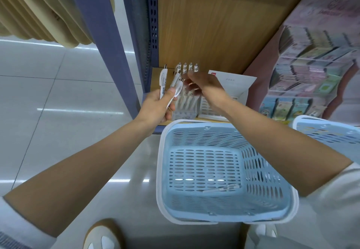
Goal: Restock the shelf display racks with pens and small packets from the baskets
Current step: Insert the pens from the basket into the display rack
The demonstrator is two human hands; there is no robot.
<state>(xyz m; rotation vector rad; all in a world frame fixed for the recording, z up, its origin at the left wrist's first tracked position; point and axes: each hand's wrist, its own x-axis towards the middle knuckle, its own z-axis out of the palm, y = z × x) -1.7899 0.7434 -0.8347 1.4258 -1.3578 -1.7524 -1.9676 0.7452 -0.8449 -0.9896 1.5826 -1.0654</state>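
My left hand (pixel 157 106) grips a few white pens (pixel 162 82) in front of the low wooden shelf. A clear pen rack (pixel 185 106) stands on the shelf with several white pens upright in it. My right hand (pixel 202 85) hovers over the rack with fingers curled, blurred; whether it pinches a pen I cannot tell. A light blue basket (pixel 224 131) sits on the floor under my right forearm. One clear pen (pixel 222 188) lies on its bottom.
A white display box (pixel 233 85) stands right of the pen rack. A pink rack of small packets (pixel 311 69) fills the right side. A second blue basket (pixel 327 129) sits at the right edge. A blue shelf post (pixel 109 44) rises on the left.
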